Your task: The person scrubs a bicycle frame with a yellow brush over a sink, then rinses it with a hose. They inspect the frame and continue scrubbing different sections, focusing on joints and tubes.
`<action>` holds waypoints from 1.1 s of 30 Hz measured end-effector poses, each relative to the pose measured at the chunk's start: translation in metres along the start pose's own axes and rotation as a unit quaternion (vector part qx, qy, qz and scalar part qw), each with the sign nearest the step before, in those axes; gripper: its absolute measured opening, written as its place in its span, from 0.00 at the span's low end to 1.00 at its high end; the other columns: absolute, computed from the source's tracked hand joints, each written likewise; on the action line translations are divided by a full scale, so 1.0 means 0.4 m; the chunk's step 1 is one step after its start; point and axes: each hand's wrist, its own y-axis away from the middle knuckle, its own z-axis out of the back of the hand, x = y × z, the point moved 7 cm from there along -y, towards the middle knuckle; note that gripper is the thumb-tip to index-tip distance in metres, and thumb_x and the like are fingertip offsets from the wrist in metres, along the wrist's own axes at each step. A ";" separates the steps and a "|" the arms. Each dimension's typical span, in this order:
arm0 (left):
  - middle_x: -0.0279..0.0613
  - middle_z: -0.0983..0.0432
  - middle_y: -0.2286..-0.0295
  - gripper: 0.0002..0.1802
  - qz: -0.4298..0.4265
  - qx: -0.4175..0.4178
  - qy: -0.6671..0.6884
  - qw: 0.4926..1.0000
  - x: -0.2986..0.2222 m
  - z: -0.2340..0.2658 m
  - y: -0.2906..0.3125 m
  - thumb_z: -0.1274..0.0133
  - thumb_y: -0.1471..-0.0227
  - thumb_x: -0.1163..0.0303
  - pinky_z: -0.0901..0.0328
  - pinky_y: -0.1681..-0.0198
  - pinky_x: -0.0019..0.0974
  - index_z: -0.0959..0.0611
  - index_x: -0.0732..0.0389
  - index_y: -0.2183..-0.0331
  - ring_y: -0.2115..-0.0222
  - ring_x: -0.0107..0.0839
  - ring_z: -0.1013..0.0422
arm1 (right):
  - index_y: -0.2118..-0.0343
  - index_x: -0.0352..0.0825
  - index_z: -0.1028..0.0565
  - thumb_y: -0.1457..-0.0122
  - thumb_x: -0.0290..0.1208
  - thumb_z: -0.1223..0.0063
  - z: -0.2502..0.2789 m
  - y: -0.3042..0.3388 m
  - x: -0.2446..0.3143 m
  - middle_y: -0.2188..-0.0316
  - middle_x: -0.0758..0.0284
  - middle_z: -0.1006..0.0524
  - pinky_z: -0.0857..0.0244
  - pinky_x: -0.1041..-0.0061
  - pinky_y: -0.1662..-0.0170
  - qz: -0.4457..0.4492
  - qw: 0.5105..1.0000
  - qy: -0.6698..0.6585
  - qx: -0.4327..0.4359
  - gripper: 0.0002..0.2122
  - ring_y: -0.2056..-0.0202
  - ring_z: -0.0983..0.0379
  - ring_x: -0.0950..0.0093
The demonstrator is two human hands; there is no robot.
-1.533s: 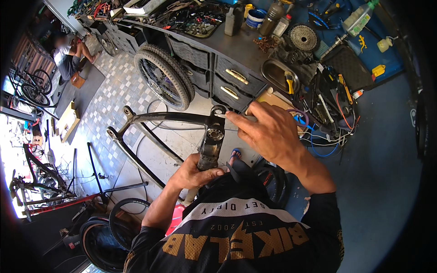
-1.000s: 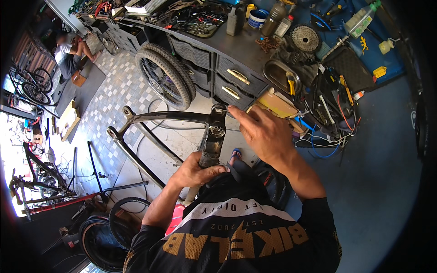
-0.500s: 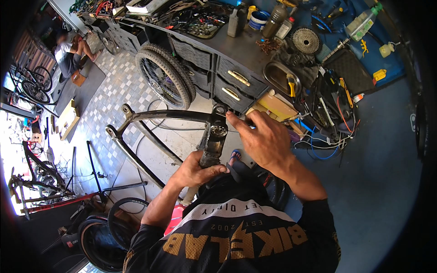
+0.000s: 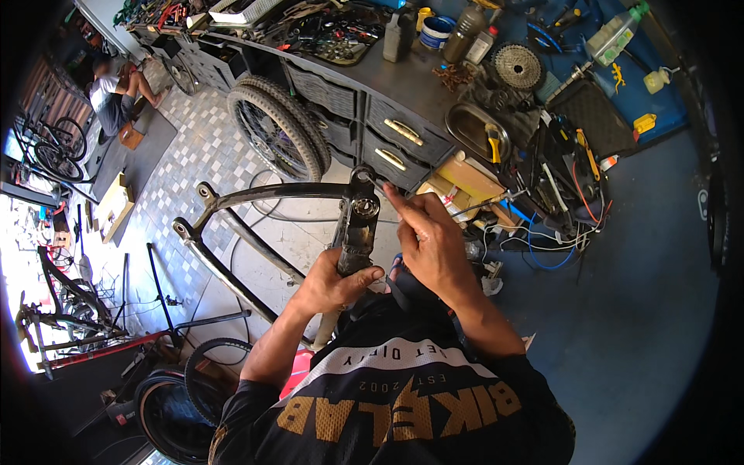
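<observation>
A black bicycle swingarm, the rear part of a frame (image 4: pixel 283 191), stretches leftward from my hands, its two long arms ending in dropouts at the left. My left hand (image 4: pixel 335 287) is wrapped round its thick, worn near end. Above that grip sit a round bearing seat (image 4: pixel 366 207) and a pivot eye (image 4: pixel 362 177). Just right of the eye is my right hand (image 4: pixel 434 240), index finger stretched toward it and the other fingers curled. Whatever those curled fingers hold is too hidden to name. A thin dark rod or hose shows behind the knuckles; I cannot tell whether it is held.
A workbench (image 4: pixel 341 74) with tools, bottles and a cassette (image 4: pixel 519 66) runs across the far side. Bicycle wheels (image 4: pixel 279 128) lean on its drawers. Cables and tools crowd the right end. Bike frames and tyres stand at left; another person (image 4: pixel 112 97) sits far left.
My right hand has drawn slightly down and left, its index finger straighter beside the pivot eye. The swingarm has shifted a little left and up in view, with my left hand still gripping it.
</observation>
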 end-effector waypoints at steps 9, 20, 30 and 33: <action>0.27 0.31 0.85 0.20 0.017 -0.002 -0.003 1.000 -0.012 0.004 0.000 0.34 0.42 0.57 0.41 0.80 0.28 0.18 0.65 0.73 0.83 0.18 0.36 | 0.38 0.45 0.25 0.46 0.14 0.43 -0.030 0.016 -0.016 0.66 0.61 0.29 0.29 0.67 0.65 -0.009 0.999 -0.030 -0.032 0.30 0.68 0.27 0.65; 0.29 0.28 0.83 0.19 0.031 0.006 -0.008 0.999 0.003 0.008 -0.004 0.34 0.42 0.57 0.40 0.80 0.29 0.18 0.65 0.72 0.83 0.18 0.34 | 0.38 0.46 0.26 0.49 0.15 0.40 -0.036 0.014 -0.001 0.66 0.62 0.29 0.29 0.67 0.67 0.014 0.997 0.042 -0.056 0.33 0.68 0.26 0.65; 0.29 0.29 0.84 0.18 0.024 0.011 0.004 1.000 -0.002 0.008 0.000 0.35 0.42 0.59 0.40 0.81 0.29 0.19 0.64 0.72 0.83 0.19 0.35 | 0.41 0.49 0.23 0.48 0.20 0.40 -0.037 0.003 0.009 0.67 0.65 0.28 0.28 0.67 0.69 0.007 0.998 0.059 -0.016 0.29 0.71 0.26 0.67; 0.28 0.31 0.85 0.18 0.030 0.012 0.015 0.999 -0.005 0.009 0.000 0.35 0.41 0.60 0.41 0.81 0.29 0.20 0.63 0.74 0.84 0.19 0.35 | 0.41 0.49 0.23 0.48 0.20 0.40 -0.022 -0.002 0.005 0.69 0.66 0.28 0.29 0.68 0.70 0.016 0.997 0.067 -0.028 0.29 0.71 0.26 0.67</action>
